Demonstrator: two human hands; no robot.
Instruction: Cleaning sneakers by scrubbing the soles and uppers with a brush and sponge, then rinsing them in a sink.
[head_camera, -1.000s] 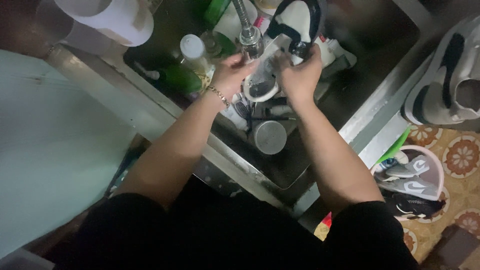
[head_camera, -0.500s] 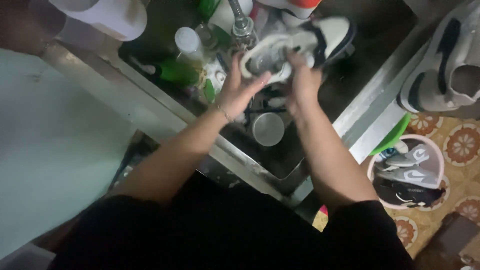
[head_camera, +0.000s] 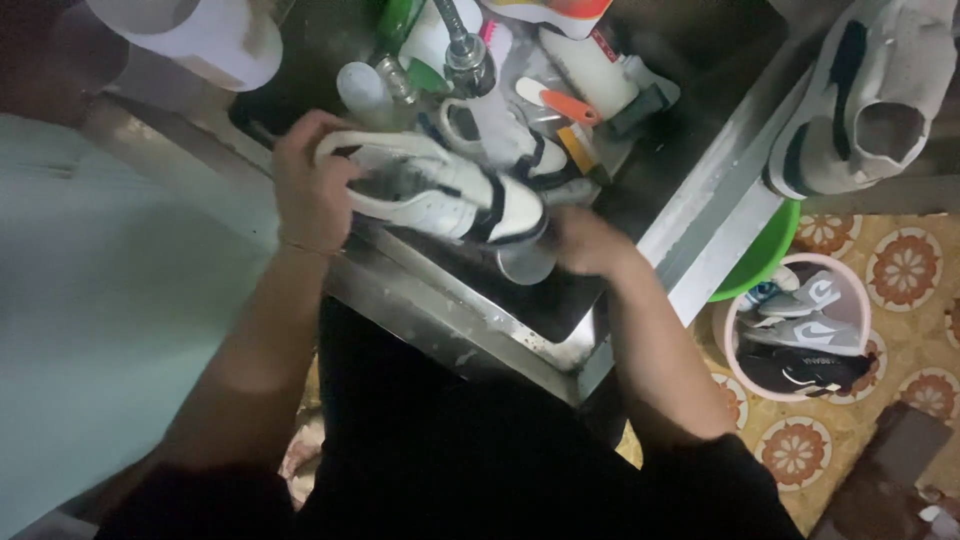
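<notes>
Steel sink (head_camera: 690, 200): dark basin holding a second white sneaker (head_camera: 500, 135), a white bottle (head_camera: 590, 65), an orange-handled brush (head_camera: 560, 102) and a round metal cup (head_camera: 525, 265) near the front wall. Tap (head_camera: 465, 50) stands over the basin. Pale surface (head_camera: 110, 300) lies left of the sink. Another white-and-black sneaker (head_camera: 860, 90) rests on the ledge at right. Pink basin (head_camera: 735, 370) on the patterned floor holds several grey and dark sneakers (head_camera: 805, 335); a green basin (head_camera: 765, 265) sits just beside it. White sneaker (head_camera: 435, 195) with black trim is held over the sink's front edge. Left hand (head_camera: 310, 180) is closed around its heel end. Right hand (head_camera: 590, 240) is at the toe end, touching it; its grip is blurred and cannot be told.
</notes>
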